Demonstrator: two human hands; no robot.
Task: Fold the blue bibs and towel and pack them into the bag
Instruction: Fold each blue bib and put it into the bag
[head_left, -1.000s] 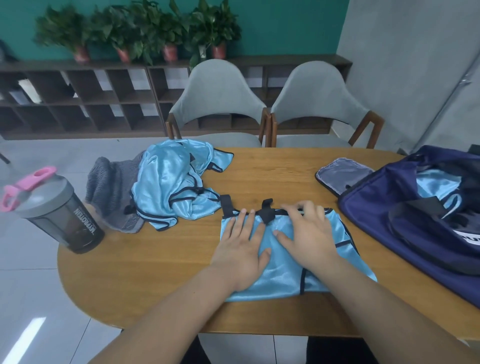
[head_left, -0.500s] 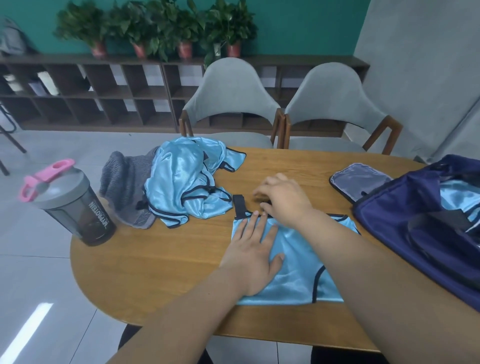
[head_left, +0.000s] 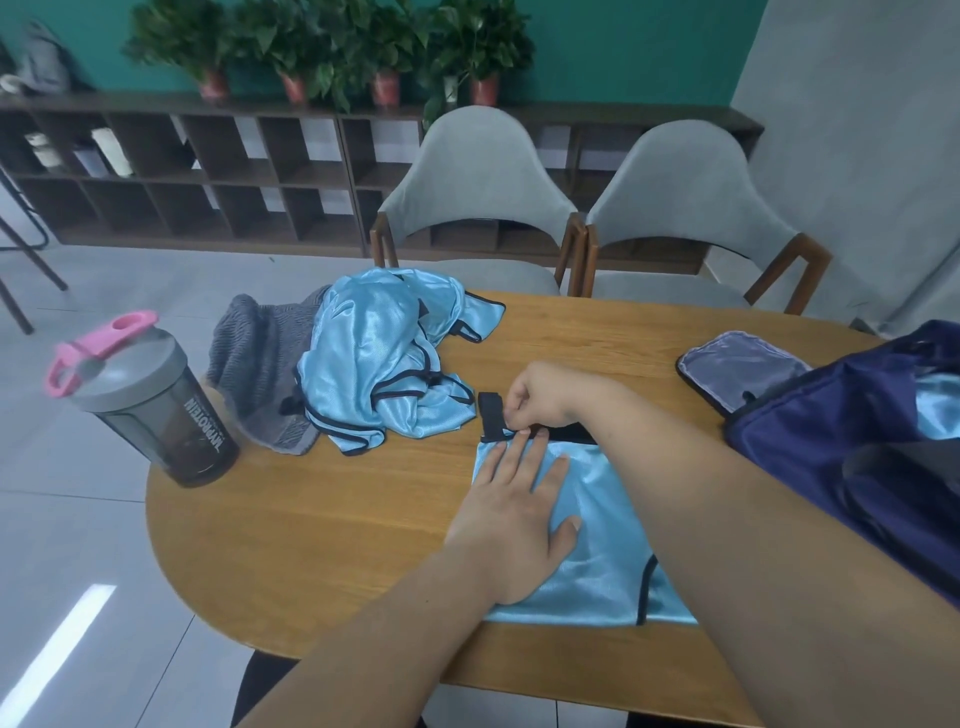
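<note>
Folded bib (head_left: 597, 519) flat on desk (head_left: 311, 519) at front edge; long axis near-to-far, black strap (head_left: 489, 413) end pointing away. On it, left hand (head_left: 514, 519) flat, fingers straight, pressing. At far edge, right hand (head_left: 540, 395) pinches strap.

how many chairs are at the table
2. One grey chair stands beyond the wooden table; the second chair is beside it, nearer the navy bag. None seem hidden.

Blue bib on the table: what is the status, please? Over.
Left hand flat on bib. Right hand pinches its black strap. Bib not yet in bag. Bib pile and towel wait at left.
</note>
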